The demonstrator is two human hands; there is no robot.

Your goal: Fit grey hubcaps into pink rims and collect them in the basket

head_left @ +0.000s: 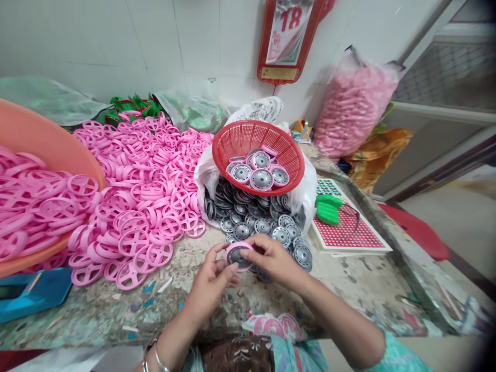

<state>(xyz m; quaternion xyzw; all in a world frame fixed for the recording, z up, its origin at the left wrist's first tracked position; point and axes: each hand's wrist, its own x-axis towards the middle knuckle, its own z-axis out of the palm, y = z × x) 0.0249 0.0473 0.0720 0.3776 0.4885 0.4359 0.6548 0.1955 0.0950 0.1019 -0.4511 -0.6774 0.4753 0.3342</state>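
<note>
Between my two hands, over the front of the worktable, is a toy wheel [239, 257] with a pink rim and a dark grey hub disc. My left hand [213, 276] grips its left edge with thumb and fingers. From the right, my right hand [273, 258] holds the rim, its thumb pressed on the disc's face. Just behind my hands, loose grey hub discs [281, 236] spill from a white plastic bag [207, 178]. Above that bag a red mesh basket [258, 129] tilts toward me, with several pink-rimmed grey wheels [261, 179] in it.
A large heap of pink rims [155, 165] covers the table's left side. An orange tub [46, 121] of more rims and a blue tape dispenser [34, 293] stand far left. At right lie sticker sheets [349, 235] under a green object [328, 209]. Behind stands a bag of pink parts [352, 103].
</note>
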